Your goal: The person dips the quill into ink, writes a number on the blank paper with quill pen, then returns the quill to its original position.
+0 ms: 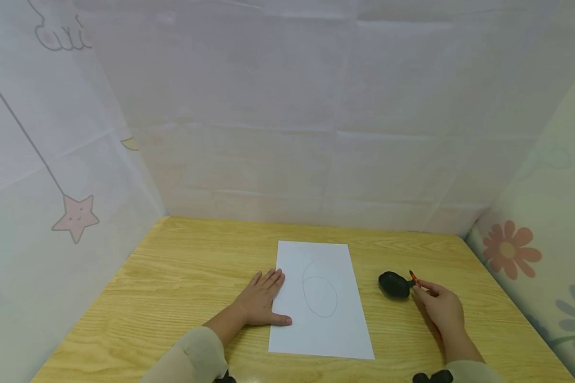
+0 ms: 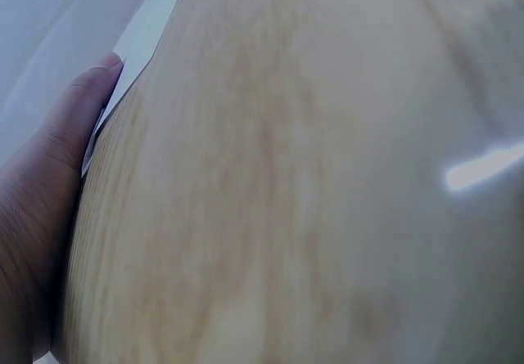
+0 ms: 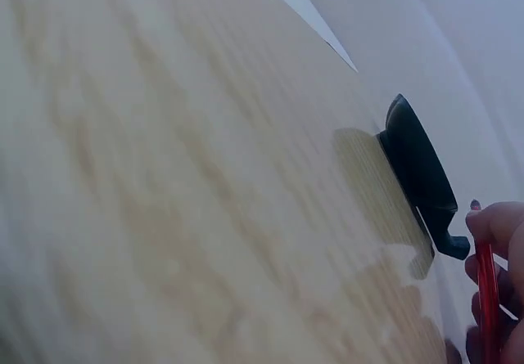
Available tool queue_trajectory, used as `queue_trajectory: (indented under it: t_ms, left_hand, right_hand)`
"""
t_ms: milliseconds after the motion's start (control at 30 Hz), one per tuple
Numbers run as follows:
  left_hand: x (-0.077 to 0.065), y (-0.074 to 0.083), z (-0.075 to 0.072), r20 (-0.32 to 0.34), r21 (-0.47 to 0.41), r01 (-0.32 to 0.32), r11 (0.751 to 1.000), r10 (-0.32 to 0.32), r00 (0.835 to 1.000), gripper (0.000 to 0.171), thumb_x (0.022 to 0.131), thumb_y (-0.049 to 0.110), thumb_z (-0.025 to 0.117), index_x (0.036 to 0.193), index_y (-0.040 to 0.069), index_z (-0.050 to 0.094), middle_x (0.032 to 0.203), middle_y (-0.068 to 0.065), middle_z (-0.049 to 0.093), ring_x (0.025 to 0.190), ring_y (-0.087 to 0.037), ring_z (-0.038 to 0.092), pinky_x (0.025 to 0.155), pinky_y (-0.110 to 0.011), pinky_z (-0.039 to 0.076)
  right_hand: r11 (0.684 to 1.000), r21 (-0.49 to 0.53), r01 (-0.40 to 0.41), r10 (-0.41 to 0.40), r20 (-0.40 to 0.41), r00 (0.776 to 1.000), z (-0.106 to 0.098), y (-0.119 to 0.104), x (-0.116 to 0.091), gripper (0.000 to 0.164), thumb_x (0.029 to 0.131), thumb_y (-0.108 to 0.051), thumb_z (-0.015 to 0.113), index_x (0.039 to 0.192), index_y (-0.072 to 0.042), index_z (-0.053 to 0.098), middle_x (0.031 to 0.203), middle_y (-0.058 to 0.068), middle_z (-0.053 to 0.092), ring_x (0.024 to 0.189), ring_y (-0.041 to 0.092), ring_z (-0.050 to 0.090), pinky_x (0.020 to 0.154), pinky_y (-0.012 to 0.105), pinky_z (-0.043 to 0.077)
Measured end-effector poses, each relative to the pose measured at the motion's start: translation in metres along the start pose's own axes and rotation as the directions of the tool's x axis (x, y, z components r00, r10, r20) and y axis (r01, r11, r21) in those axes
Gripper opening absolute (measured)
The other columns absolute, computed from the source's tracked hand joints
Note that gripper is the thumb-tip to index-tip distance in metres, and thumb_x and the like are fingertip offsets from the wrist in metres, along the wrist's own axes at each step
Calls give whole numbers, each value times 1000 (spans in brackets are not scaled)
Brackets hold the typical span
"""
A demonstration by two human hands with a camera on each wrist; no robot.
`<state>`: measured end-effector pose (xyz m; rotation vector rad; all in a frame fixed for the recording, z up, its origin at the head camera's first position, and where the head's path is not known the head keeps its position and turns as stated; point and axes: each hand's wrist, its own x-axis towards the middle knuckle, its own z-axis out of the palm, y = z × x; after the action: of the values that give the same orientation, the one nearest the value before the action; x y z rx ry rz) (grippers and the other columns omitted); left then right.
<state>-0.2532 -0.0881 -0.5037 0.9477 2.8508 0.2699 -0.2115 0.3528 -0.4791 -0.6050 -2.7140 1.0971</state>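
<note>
A white sheet of paper (image 1: 354, 324) lies on the table, with two overlapping thin oval outlines drawn on it. My left hand (image 1: 263, 300) rests flat across the paper's left edge, fingers spread and thumb over the sheet. In the left wrist view its thumb (image 2: 70, 123) lies along the paper edge. To the right of the paper, my right hand (image 1: 443, 308) pinches a slim red pen (image 3: 488, 298) whose dark tip points up and away. Close by the fingertips is a black rounded object (image 1: 394, 285) with a short bent stub, the stub toward my right hand.
The wood-grain table (image 1: 182, 276) is bounded by pale fabric (image 1: 287, 133) behind and at both sides. The fabric carries printed figures, among them a pink star (image 1: 75, 218) at left and a red flower (image 1: 510, 250) at right.
</note>
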Motion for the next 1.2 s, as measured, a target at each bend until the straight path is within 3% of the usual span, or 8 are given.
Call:
queue_trajectory:
  t_ms: [300, 700, 967, 1067, 1200]
  left_hand:
    - [0, 0, 0, 2, 1, 1, 1000, -1, 1000, 115, 78, 82, 51, 159, 10, 11, 167, -4, 6, 155, -22, 5, 125, -49, 6]
    - [2, -1, 2, 3, 15, -1, 1000, 1, 1000, 116, 78, 83, 49, 159, 10, 10, 167, -4, 5, 155, -21, 4, 125, -49, 6]
    - [1, -1, 1, 6, 17, 0, 1000, 0, 1000, 115, 78, 83, 49, 159, 10, 10, 167, -4, 5, 155, -21, 4, 125, -49, 6]
    - [1, -1, 0, 9, 9, 0, 1000, 0, 1000, 116, 78, 83, 50, 159, 10, 10, 167, -4, 5, 155, -22, 4, 125, -50, 5]
    - [1, -1, 0, 10, 3, 4, 1000, -4, 1000, 116, 77, 83, 50, 159, 10, 10, 167, -5, 4, 155, -21, 3, 125, -49, 5]
  right_hand:
    - [1000, -30, -2, 2, -2, 1000, 5, 1, 0, 52, 92, -38, 63, 129, -1, 62, 108, 21, 66, 94, 33, 60, 68, 32, 43]
    - [999, -44, -13, 15, 29, 999, 4, -2, -1, 51, 93, -38, 61, 126, 1, 62, 102, 20, 67, 90, 35, 61, 66, 34, 43]
    - [999, -28, -32, 33, 34, 999, 5, 0, 1, 57, 94, -43, 60, 130, 1, 59, 111, 24, 66, 99, 41, 60, 76, 46, 46]
    - [998, 3, -57, 57, 12, 998, 5, 0, 1, 60, 95, -47, 57, 132, 0, 57, 115, 25, 65, 102, 41, 59, 81, 50, 46]
    - [995, 45, -88, 91, -67, 994, 4, -1, -2, 55, 97, -45, 53, 131, -1, 59, 118, 25, 63, 103, 38, 58, 78, 44, 45]
